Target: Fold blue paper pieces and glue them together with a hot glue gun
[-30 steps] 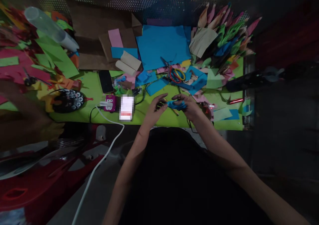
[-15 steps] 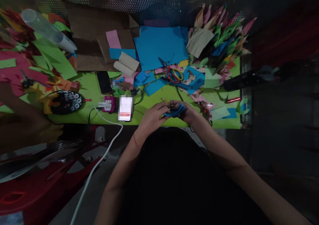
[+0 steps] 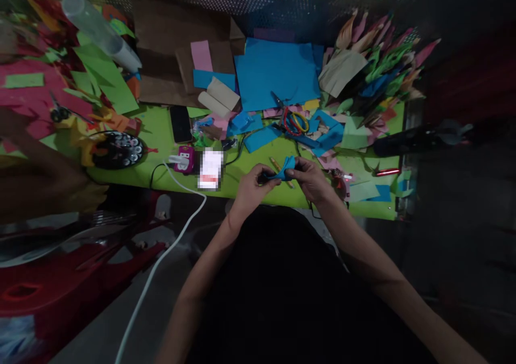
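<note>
A piece of blue paper point(image 3: 285, 170), bent and folded, is held between my two hands above the front of the green table. My left hand point(image 3: 252, 189) pinches its left end with fingers and thumb. At the other end, the fingers of my right hand point(image 3: 314, 180) are closed on the paper's upper right part. A pencil point(image 3: 275, 163) lies on the table just behind and under the paper, partly covered by it. To the right of my right hand is a small pink device with a red light point(image 3: 343, 184), its shape hard to make out.
Scissors with red and yellow handles point(image 3: 296, 122) lie among blue scraps. Behind is a blue sheet point(image 3: 278, 73); paper flowers point(image 3: 387, 57) stand back right. A lit phone point(image 3: 210, 169) and pink power socket point(image 3: 184, 159) sit left. Another person's arm point(image 3: 44, 159) reaches in far left.
The blue paper was looped in curved layers low between my hands; now it is bent upward at the right. My right hand's grip has shifted. The whole view has swung, moving the table rightward.
</note>
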Motion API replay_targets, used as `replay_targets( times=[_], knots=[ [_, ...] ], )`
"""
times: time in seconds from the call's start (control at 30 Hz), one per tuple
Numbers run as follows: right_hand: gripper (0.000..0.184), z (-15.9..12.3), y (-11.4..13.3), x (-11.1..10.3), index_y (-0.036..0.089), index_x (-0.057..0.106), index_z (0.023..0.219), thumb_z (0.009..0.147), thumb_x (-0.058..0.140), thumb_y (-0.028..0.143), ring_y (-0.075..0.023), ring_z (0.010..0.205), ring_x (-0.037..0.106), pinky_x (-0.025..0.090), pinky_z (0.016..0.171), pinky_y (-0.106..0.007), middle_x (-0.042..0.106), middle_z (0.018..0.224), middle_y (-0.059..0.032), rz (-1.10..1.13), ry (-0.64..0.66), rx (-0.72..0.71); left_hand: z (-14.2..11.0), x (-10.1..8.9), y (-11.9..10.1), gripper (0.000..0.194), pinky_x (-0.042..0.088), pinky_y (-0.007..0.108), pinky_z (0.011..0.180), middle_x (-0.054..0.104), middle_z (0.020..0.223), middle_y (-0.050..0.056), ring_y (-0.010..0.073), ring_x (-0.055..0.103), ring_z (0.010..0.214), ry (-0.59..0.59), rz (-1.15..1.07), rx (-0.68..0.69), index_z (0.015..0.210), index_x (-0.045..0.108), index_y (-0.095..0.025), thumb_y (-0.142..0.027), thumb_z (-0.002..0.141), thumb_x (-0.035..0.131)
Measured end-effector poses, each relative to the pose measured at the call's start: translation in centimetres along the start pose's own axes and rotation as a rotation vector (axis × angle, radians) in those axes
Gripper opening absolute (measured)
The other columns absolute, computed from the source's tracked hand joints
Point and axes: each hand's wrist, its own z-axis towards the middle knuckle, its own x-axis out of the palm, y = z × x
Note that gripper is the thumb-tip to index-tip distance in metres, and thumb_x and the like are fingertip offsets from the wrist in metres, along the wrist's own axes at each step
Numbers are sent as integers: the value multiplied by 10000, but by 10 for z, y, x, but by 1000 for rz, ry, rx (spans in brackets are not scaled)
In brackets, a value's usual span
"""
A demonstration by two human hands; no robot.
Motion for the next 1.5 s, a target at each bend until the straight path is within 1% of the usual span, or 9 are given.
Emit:
replay_targets(
  times=[0.17,0.37,0.47,0.6,0.73,0.83,1.03,1.17,1.5],
  knots=[
    [408,0,-4,2,239,621,728,561,856,528,-149,655,562,476,655,-302,600,690,27,5,-33,-2,-2,-6,-5,186,531,277,749,701,895,24,157,665,822,11,50,27,936,661,-220,-389,867,693],
    [436,-3,-5,9,242,629,697,508,884,541,-154,661,582,507,679,-323,632,695,22,59,-96,-4,-3,-11,-19,137,527,330,878,687,1091,81,211,653,1028,51,287,183,910,687,-225,-327,931,600],
    [438,-7,-4,14,238,636,671,507,873,568,-152,629,563,506,652,-322,642,669,18,24,-112,2,-4,-11,-22,149,519,303,834,679,1037,70,195,653,947,111,350,169,933,691,-222,-323,940,582],
    [404,-12,1,15,234,664,710,566,846,564,-163,671,585,502,667,-318,664,709,9,-46,-87,-32,-7,-10,-20,197,485,259,700,644,829,27,151,625,748,113,273,113,867,691,-217,-321,959,553],
    [405,-14,3,12,233,623,683,605,833,570,-149,639,547,462,616,-287,598,644,23,-120,-137,-79,-11,-8,-16,191,473,261,624,632,803,15,118,584,614,91,205,61,866,706,-217,-334,944,576],
    [424,-14,3,10,233,599,645,618,822,592,-140,591,502,435,574,-281,553,590,26,-151,-174,-80,-12,-5,-13,204,499,271,651,644,806,20,132,613,651,62,149,45,840,710,-222,-378,919,605],
    [388,-16,0,9,234,672,717,607,825,573,-161,644,562,461,617,-306,653,696,-2,-115,-152,-79,-15,0,-10,279,534,279,698,642,803,23,153,671,728,26,-43,-91,778,687,-202,-454,886,636],
    [367,-18,0,7,236,702,745,655,791,581,-160,628,543,430,595,-300,632,664,1,-146,-154,-71,-16,1,-10,267,543,280,698,642,811,22,149,680,715,-5,-79,-114,775,687,-205,-453,872,662],
    [390,-15,3,4,220,660,685,645,818,575,-117,566,418,330,539,-274,553,612,24,-120,-113,-54,-17,-1,-10,153,533,286,717,624,782,7,152,673,727,-27,-72,-121,761,687,-201,-306,871,671]
  ],
)
